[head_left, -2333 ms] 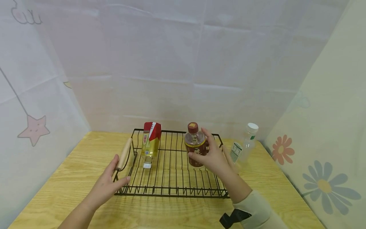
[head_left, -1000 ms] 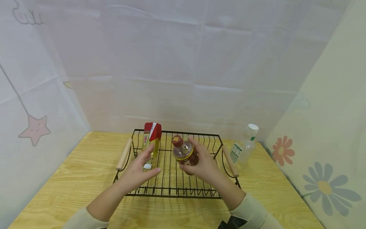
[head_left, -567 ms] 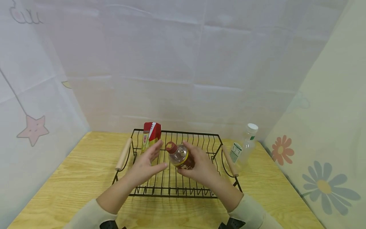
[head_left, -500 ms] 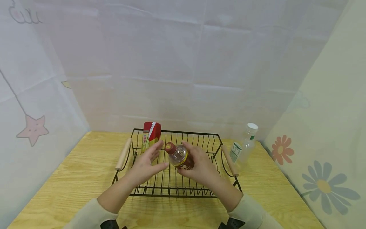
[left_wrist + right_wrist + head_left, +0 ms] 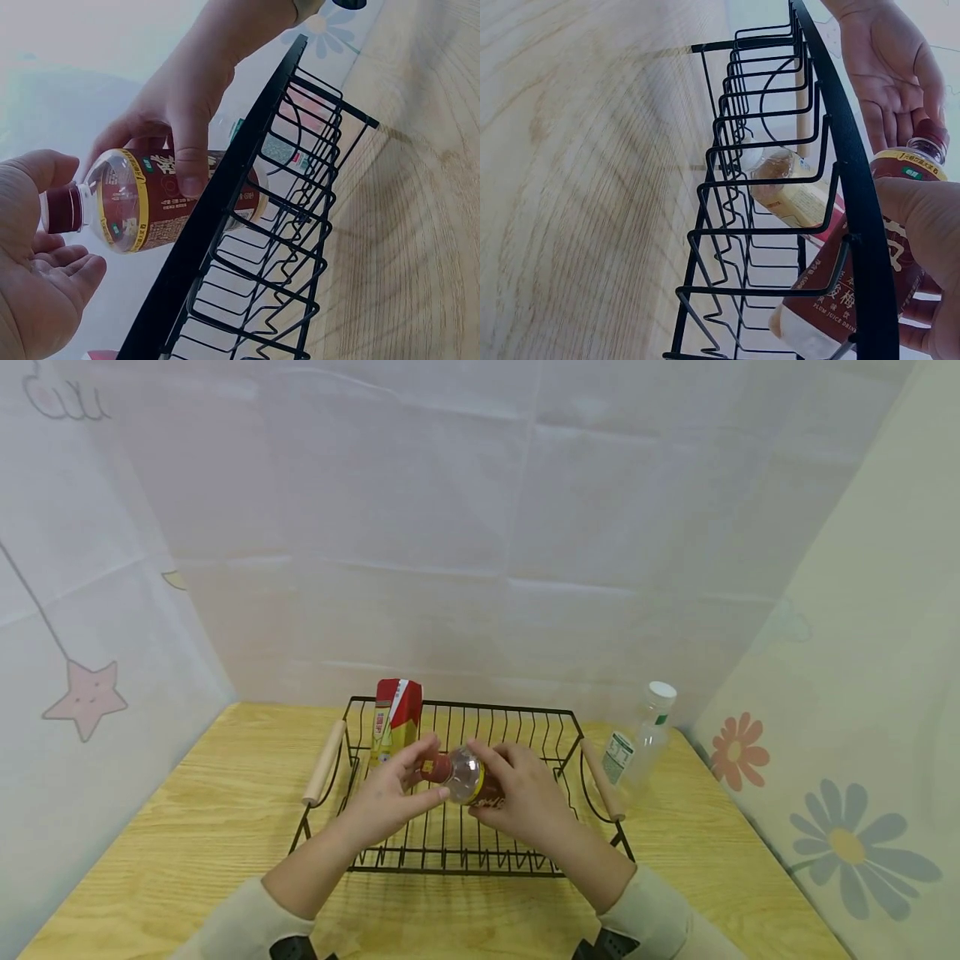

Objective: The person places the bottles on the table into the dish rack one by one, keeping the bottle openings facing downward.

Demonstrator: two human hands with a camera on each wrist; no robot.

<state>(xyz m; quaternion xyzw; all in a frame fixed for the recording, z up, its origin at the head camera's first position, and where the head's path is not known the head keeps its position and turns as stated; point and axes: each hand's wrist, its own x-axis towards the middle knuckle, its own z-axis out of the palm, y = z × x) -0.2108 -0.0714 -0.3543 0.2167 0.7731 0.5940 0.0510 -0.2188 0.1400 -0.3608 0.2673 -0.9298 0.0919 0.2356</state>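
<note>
My right hand [image 5: 528, 793] grips a plum juice bottle [image 5: 491, 789] round its dark red label, with fingers on one side and thumb on the other. The bottle lies almost level above the black wire rack [image 5: 450, 872], its red cap [image 5: 64, 208] pointing left. Around that cap my left hand [image 5: 382, 797] curves loosely, fingers and thumb on either side; in the left wrist view a gap shows between the lower fingers and the cap. The bottle's base [image 5: 802, 330] appears behind the rack wires in the right wrist view.
A red and yellow container [image 5: 397, 706] with a clear neck and white cap [image 5: 751, 159] sits in the rack's left part. Wooden handles [image 5: 326, 764] flank the rack. Right of it stands a clear bottle [image 5: 651, 747] with a white cap. Cloth walls [image 5: 480, 610] border the wooden table [image 5: 187, 827].
The right hand has carried the bottle left and tipped it from upright to nearly level, cap leftward. The left hand has left the rack's left handle and come to the cap.
</note>
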